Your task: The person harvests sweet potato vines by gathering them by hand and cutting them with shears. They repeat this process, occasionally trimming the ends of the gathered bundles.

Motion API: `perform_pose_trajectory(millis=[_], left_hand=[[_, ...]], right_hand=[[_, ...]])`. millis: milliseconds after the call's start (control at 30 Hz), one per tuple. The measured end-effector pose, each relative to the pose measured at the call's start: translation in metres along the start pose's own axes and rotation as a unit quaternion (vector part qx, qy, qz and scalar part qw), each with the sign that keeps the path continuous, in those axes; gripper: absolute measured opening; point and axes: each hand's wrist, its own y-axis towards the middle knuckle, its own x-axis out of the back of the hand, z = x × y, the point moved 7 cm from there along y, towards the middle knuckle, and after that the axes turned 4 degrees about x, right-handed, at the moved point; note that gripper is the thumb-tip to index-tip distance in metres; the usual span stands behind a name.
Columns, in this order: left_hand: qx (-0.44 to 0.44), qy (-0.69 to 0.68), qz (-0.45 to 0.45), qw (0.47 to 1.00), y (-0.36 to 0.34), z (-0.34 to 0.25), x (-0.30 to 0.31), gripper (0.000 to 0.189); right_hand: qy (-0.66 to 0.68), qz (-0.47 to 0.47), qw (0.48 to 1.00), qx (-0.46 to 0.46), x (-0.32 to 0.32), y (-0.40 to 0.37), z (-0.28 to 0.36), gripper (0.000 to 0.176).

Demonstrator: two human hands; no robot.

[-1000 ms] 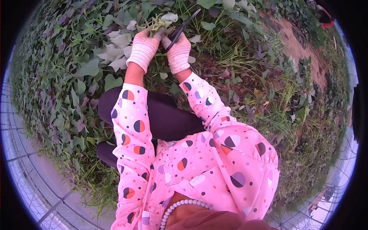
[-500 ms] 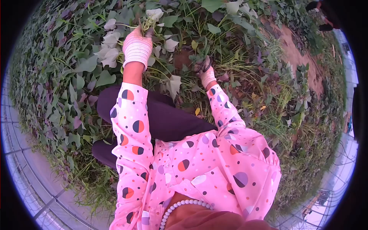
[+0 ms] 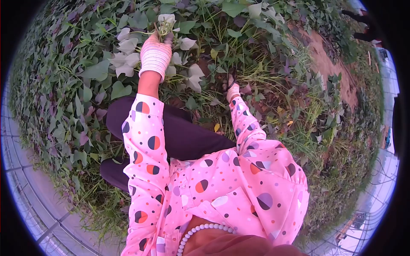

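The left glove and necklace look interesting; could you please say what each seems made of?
Left glove: probably knitted cotton or similar yarn, matte, judging by its ribbed bands. Necklace: round, pale, smooth-looking beads; plastic, glass or pearl, I cannot tell.

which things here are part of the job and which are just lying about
Seem part of the job:
- bunch of leafy stems, in the grip of the left hand
- dark tool, at the right hand, mostly hidden
- leafy vines around both hands

Seem just lying about:
- yellow leaf beside the leg
- soil strip off to the right
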Motion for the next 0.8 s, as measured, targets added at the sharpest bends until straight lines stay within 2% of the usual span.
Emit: perform_pose_trajectory(millis=[33,67,133,167,200,300,367,400,467,500,533,567,600,667,733,800], left_hand=[[-0.006,-0.009,0.002,1.0,0.003,0.003,-0.003,0.038],[-0.008,-0.011,0.001,1.0,0.005,0.006,-0.006,0.038],[0.02,-0.046,0.037,0.998,0.008,0.006,-0.013,0.037],[0.004,-0.05,0.032,0.998,0.007,0.004,-0.012,0.037],[0.003,-0.051,0.033,0.998,-0.003,-0.008,-0.006,0.037],[0.013,0.022,0.027,0.999,-0.016,-0.033,0.005,0.037],[-0.005,-0.001,0.026,1.0,-0.011,-0.026,-0.001,0.039],[-0.009,-0.004,0.025,1.0,-0.009,-0.021,-0.004,0.039],[-0.028,-0.088,0.044,0.995,-0.004,-0.013,-0.013,0.044],[-0.039,-0.072,0.016,0.996,0.008,0.0,-0.019,0.051],[-0.025,-0.101,0.032,0.994,0.008,-0.001,-0.022,0.053],[-0.013,-0.125,0.043,0.991,0.01,0.0,-0.025,0.053],[-0.002,-0.148,0.056,0.987,0.013,0.003,-0.029,0.053],[0.006,-0.186,0.067,0.98,0.023,0.013,-0.036,0.052],[0.03,-0.127,0.062,0.989,0.006,-0.005,-0.024,0.051],[0.018,-0.104,0.049,0.993,0.01,-0.005,-0.026,0.052]], right_hand=[[-0.018,-0.027,0.999,-0.004,0.006,0.002,-0.006,0.034],[-0.044,-0.029,0.998,0.032,0.006,0.007,-0.005,0.039],[-0.131,-0.014,0.991,-0.015,0.007,0.006,-0.007,0.045],[-0.159,0.011,0.987,0.011,0.004,0.003,-0.006,0.048],[-0.152,0.013,0.988,-0.013,0.002,0.002,-0.007,0.046],[-0.154,0.001,0.988,-0.008,0.006,0.004,-0.001,0.043],[-0.208,-0.096,0.942,0.246,0.018,0.02,0.025,0.034],[-0.207,-0.098,0.941,0.25,0.016,0.015,0.038,0.034],[-0.285,-0.16,0.884,0.334,0.006,-0.019,0.091,0.037],[-0.326,-0.167,0.871,0.327,0.0,-0.022,0.106,0.034],[-0.414,-0.157,0.862,0.247,-0.007,-0.022,0.117,0.036],[-0.42,-0.166,0.851,0.268,-0.012,-0.018,0.118,0.039],[-0.472,-0.144,0.844,0.211,-0.015,-0.013,0.117,0.043],[-0.533,-0.132,0.822,0.155,-0.017,0.004,0.109,0.045],[-0.553,-0.11,0.813,0.148,-0.019,0.003,0.11,0.042],[-0.574,-0.103,0.803,0.12,-0.024,0.003,0.111,0.042]])
